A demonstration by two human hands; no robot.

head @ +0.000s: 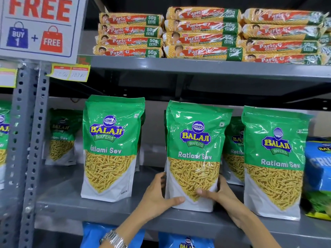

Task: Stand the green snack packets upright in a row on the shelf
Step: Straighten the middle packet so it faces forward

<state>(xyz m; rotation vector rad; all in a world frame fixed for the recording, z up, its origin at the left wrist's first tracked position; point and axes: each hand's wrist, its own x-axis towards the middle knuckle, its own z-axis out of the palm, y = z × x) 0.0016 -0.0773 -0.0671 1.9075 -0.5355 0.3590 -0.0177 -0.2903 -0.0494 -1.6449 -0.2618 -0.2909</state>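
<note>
Three green Balaji Ratlami Sev packets stand upright along the front of the grey shelf (75,203). The middle packet (195,140) is held at its base by both hands: my left hand (157,196) grips its left lower edge, my right hand (217,192) its right lower edge. The left packet (111,145) and the right packet (274,158) stand free on either side. More green packets stand further back: one at the rear left (61,136) and one behind the middle and right packets (233,149).
Stacked Parle-G biscuit packs (202,33) fill the shelf above. A blue packet (318,167) stands at the far right. A perforated grey upright (28,140) and a "FREE" sign (39,24) sit at the left. Blue packets (186,241) show on the shelf below.
</note>
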